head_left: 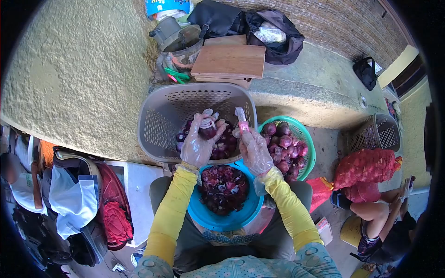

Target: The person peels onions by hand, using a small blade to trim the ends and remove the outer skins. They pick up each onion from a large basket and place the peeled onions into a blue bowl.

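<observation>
My left hand, in a clear plastic glove, is closed around a red onion above the grey basket. Part of the onion's top looks pale and cut or peeled. My right hand, also gloved, grips a small knife with a pink handle, its pale blade pointing up and away from me. Beneath both hands, the grey perforated basket holds several dark, shiny red onions. Closer to me, a blue basin between my legs is filled with purple onion skins.
To the right stands a green basket of unpeeled red onions, with a red mesh sack beyond it. Wooden boards and black bags lie on the ledge. A white box is at left. Another person sits at far right.
</observation>
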Motion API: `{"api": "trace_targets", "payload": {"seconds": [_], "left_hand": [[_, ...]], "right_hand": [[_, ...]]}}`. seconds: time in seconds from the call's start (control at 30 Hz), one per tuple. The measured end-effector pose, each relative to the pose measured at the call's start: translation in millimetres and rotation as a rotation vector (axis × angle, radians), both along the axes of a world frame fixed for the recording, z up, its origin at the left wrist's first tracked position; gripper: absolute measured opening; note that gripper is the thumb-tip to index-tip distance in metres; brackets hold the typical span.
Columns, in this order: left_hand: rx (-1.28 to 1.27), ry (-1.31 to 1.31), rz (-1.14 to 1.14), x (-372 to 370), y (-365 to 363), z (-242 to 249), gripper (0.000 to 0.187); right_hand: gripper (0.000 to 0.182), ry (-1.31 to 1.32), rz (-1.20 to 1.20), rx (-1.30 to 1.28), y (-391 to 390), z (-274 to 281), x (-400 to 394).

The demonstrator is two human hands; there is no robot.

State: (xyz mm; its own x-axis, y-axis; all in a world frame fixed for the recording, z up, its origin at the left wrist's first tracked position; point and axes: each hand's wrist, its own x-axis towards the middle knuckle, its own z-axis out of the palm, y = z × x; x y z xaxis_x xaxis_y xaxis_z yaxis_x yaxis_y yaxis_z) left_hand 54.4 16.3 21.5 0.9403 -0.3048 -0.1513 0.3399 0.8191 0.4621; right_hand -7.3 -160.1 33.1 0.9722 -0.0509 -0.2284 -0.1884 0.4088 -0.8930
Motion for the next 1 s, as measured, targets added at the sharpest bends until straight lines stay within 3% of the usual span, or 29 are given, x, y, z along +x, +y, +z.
{"api": "trace_targets", "payload": {"seconds": [0.2,0.3,0.4,0.5,0.57,0.63,0.73,0.8,0.83,0.9,0.93,1.0], "left_hand": [[-0.008,0.004,0.020,-0.2,-0.6,1.0,0.038],[-0.009,-0.007,0.011,-0.7,-1.6,1.9,0.046],[-0.045,0.027,-0.008,-1.5,-2.8,2.8,0.048],[-0.073,0.030,-0.027,-1.4,-3.8,-3.3,0.053],[-0.016,0.007,-0.065,-2.3,-5.5,-6.3,0.057],[0.029,0.001,-0.080,-7.0,-9.9,5.8,0.057],[0.105,-0.034,-0.123,-9.1,-10.3,9.0,0.057],[0.135,-0.065,-0.151,-9.8,-12.1,8.5,0.056],[0.132,-0.099,-0.170,-11.3,-14.5,8.0,0.057],[0.127,-0.131,-0.192,-14.3,-19.1,9.1,0.058],[0.128,-0.116,-0.219,-15.9,-20.8,10.6,0.058],[0.086,-0.072,-0.270,-19.1,-24.6,17.1,0.058]], "right_hand": [[0.029,-0.061,0.078,-0.053,0.9,1.8,-4.4],[0.032,-0.076,0.108,-0.068,-1.2,7.6,-5.9],[0.038,-0.021,0.169,-0.121,-3.1,23.5,-8.9],[0.034,0.119,0.193,0.008,-9.1,28.1,-7.8],[0.034,-0.140,0.362,-0.133,-15.1,10.9,-3.8],[0.030,-0.196,0.396,-0.034,-14.1,-5.8,-2.8],[0.027,-0.293,0.355,-0.160,-14.8,1.5,-7.1],[0.024,-0.328,0.296,-0.448,-15.1,6.2,-4.3],[0.024,-0.326,0.292,-0.448,-17.1,11.9,-4.1],[0.037,-0.265,0.296,-0.923,-20.6,29.7,-5.0],[0.043,-0.336,0.165,-0.890,-17.1,23.0,-4.9],[0.044,-0.329,0.152,-0.890,-16.0,21.1,-4.8]]}}
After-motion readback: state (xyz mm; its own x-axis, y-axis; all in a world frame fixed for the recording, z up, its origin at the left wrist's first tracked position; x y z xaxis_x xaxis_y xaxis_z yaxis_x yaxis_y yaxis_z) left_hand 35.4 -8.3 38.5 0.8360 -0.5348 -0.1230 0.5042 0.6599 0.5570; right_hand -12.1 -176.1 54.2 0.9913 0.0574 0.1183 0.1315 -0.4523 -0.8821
